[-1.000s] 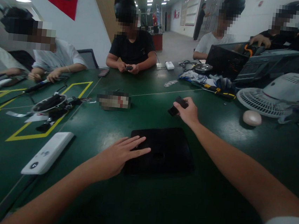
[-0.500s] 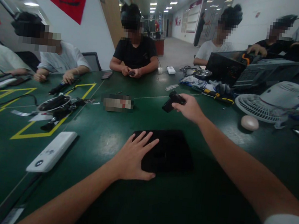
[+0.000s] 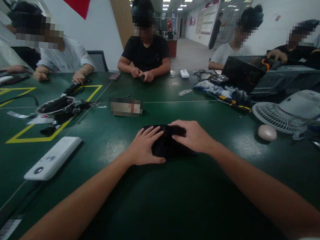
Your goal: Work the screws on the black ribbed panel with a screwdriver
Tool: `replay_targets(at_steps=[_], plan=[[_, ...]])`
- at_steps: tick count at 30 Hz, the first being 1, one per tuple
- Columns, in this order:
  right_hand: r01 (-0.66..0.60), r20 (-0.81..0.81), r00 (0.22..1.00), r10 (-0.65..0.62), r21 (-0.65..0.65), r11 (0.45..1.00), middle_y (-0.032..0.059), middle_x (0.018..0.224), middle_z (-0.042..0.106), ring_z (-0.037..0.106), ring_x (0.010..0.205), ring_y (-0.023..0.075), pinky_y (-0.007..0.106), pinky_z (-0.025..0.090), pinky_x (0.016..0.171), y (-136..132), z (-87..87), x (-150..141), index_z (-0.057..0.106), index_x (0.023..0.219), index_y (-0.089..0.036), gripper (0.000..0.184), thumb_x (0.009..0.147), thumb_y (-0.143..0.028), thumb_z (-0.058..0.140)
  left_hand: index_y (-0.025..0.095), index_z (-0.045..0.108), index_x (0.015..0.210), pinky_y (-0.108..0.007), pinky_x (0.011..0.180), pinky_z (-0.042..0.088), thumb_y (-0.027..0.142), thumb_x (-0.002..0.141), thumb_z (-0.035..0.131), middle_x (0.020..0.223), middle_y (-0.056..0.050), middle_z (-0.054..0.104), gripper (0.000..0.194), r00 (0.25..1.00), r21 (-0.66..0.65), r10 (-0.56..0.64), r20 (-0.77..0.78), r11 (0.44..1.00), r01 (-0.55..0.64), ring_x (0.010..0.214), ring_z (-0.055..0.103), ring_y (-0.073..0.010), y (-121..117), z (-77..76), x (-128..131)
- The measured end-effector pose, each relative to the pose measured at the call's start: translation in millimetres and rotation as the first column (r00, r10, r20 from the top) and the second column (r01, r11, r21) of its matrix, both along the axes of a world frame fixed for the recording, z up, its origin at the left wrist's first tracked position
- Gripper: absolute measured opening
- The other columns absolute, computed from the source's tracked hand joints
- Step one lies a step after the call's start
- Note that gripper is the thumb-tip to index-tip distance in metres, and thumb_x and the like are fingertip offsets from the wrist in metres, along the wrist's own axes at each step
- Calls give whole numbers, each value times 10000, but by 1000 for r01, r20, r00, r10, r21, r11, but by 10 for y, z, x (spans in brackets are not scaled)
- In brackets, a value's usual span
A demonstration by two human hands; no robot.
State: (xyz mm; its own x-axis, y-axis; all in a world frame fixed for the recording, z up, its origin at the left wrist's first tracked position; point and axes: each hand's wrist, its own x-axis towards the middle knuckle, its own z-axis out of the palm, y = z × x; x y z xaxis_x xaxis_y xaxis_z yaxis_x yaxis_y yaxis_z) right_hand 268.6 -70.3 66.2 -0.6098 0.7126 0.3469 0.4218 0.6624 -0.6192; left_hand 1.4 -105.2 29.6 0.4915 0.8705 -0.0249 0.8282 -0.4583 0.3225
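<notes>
A flat black pad (image 3: 171, 148) lies on the green table (image 3: 168, 211) in front of me. My left hand (image 3: 144, 148) rests on the pad's left part, fingers spread and flat, holding nothing. My right hand (image 3: 195, 136) reaches in from the right. Its fingers are closed over a small black piece (image 3: 166, 129), which it holds against the pad's far edge. The two hands nearly touch above the pad. Much of the pad is hidden under them.
A white oblong device (image 3: 53, 157) lies at the left near a yellow tape outline (image 3: 49, 132). A white fan (image 3: 291, 110) and a pale oval object (image 3: 267, 132) are at the right. Several people sit around the far side with tools and cables.
My right hand has carried the small black piece back from the table's middle down onto the pad. My left hand stayed on the pad, which now looks further away and smaller.
</notes>
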Motion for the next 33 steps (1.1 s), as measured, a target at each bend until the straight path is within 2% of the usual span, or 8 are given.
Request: replay_targets(at_steps=[12,17,21,23,25,29,31,33], plan=[[-96,296,953,69,78,992,115,1314,831,765,1187,325,478,537,1056,-61,95,-59,765,1357,-234,364,999,-256,703,271,473,1731,-777,1374,94,794,744,849,1880,-179,308,1178,995,0,-7,95,1000,7,1723,241,-539,-19,-63,-4],[-88,410,911,39,102,991,153,1303,830,770,1159,355,496,545,1007,-101,159,-116,769,1346,-207,340,1026,-266,670,256,463,1739,-768,1380,80,810,748,837,1882,-184,299,1195,997,-10,-8,76,1000,8,1728,232,-534,-24,-43,14],[-20,452,892,-26,97,995,124,1224,844,779,1060,337,460,557,903,-55,187,-99,775,1315,-256,323,1003,-321,717,254,442,1750,-773,1375,93,819,751,826,1880,-187,299,1211,998,3,-10,64,1000,10,1726,239,-534,-24,-42,16],[-2,404,915,-9,26,1000,97,1158,843,776,996,304,427,559,863,-8,202,-62,779,1254,-264,290,970,-316,747,249,433,1755,-771,1375,99,821,755,820,1876,-190,309,1216,998,11,-7,61,1000,7,1724,246,-534,-24,-46,17],[-28,276,959,64,-135,990,67,1080,826,765,885,248,386,565,806,29,225,-24,772,1216,-253,287,934,-247,723,238,435,1754,-766,1377,102,819,760,817,1873,-199,310,1212,999,17,-8,50,1000,7,1723,251,-531,-25,-44,21],[-77,-49,997,61,-476,876,-15,842,723,669,673,171,308,532,636,42,285,-21,732,1122,-240,384,750,-156,693,181,398,1770,-758,1381,111,839,775,791,1871,-231,285,1255,1000,14,-11,7,1000,11,1730,236,-524,-29,-19,39],[-101,-186,983,-11,-581,807,-28,794,673,625,658,164,296,509,603,30,313,-58,701,1026,-241,324,707,-251,759,174,367,1783,-752,1384,120,855,780,774,1876,-228,273,1280,1000,11,-6,-19,1000,6,1734,231,-516,-33,-4,46],[-140,-276,959,-60,-649,747,7,814,656,613,695,180,312,501,599,15,340,-97,675,905,-235,289,785,-487,750,189,353,1790,-742,1389,127,870,785,756,1882,-210,268,1279,999,15,-3,-43,1000,4,1738,230,-504,-38,5,50]])
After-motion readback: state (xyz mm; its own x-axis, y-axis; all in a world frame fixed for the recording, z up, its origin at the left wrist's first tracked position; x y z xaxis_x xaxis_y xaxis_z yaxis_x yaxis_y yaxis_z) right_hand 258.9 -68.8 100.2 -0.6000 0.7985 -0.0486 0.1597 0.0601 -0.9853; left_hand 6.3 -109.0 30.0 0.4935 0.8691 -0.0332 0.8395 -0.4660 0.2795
